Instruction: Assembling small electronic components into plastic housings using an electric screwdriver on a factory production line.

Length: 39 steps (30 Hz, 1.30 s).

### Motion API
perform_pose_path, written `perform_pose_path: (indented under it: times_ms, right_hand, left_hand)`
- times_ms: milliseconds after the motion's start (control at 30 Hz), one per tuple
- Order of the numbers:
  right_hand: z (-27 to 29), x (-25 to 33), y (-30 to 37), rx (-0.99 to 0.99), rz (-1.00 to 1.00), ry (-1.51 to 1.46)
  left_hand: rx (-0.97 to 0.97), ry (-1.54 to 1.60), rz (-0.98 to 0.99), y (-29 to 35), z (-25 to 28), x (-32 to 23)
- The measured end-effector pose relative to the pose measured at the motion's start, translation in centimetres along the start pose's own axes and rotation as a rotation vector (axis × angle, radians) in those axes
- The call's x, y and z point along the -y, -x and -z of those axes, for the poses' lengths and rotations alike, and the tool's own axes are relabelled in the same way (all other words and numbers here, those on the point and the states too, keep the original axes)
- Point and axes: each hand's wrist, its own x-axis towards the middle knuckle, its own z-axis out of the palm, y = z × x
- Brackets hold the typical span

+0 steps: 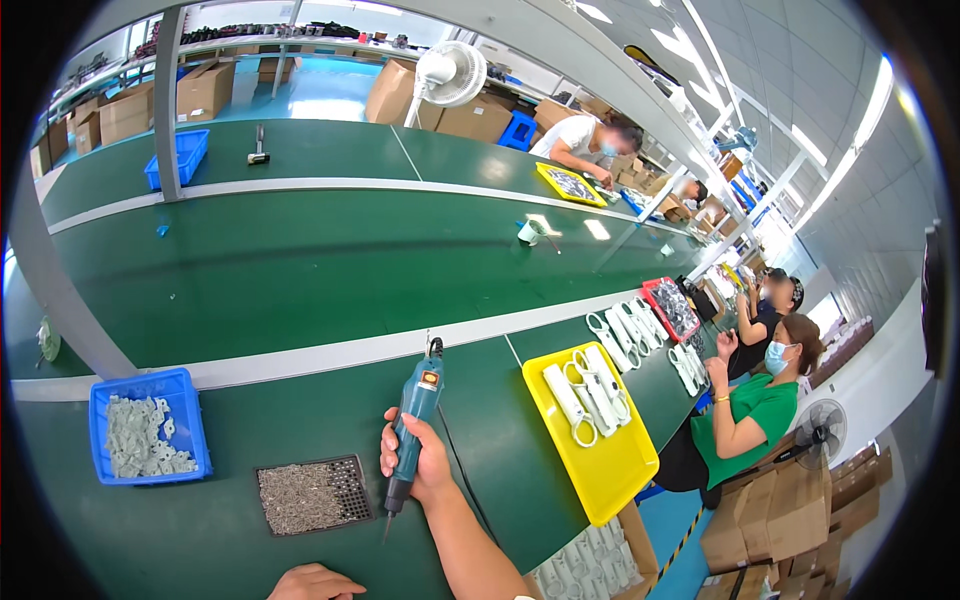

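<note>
Black tray holds screws; blue bin, pale parts; right hand, screwdriver.

Driver body smooth plast., bit metal; screws shiny metal; yel. tray glossy plast.; ctns matt cardbd.

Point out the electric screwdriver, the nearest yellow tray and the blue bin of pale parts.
Electric screwdriver (pixel 419 399), head view, upper teal body.
Nearest yellow tray (pixel 610 480), head view, bare near end.
Blue bin of pale parts (pixel 148 385), head view, inner far wall.
</note>
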Motion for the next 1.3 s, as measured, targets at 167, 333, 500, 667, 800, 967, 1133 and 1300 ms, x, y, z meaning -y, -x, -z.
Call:
perform_pose_path:
  times_ms: [167,333,500,667,800,967,1133,1300]
  right_hand:
    - [-0.1,0.2,-0.4,0.021,-0.015,-0.001]
    - [-1.3,-0.7,-1.5,-0.065,-0.083,-0.015]
    - [3.2,1.7,0.0,-0.042,0.104,0.081]
    - [-2.7,-1.1,-0.2,-0.151,0.002,0.1]
    - [-3.2,-0.9,-0.4,-0.134,0.004,0.138]
    - [1.9,1.3,0.2,-0.073,0.079,0.078]
    - [-0.5,-0.1,-0.8,-0.127,-0.082,0.104]
    - [-2.1,1.6,1.2,-0.339,-0.166,0.667]
  left_hand:
    - [-0.029,-0.034,0.011,-0.1,-0.3,-0.3]
    - [-0.01,0.017,-0.057,0.6,-0.2,2.6]
    - [-0.04,-0.032,-0.145,-0.4,-1.0,1.6]
    - [-0.069,0.013,-0.163,2.8,-0.2,2.5]
    - [-0.102,0.008,-0.203,2.7,-0.4,2.9]
    - [-0.392,-0.053,-0.402,1.1,0.9,0.4]
    - [-1.334,-0.328,-0.187,7.7,14.4,4.1]
    - [-1.324,-0.484,0.219,14.0,36.1,18.9]
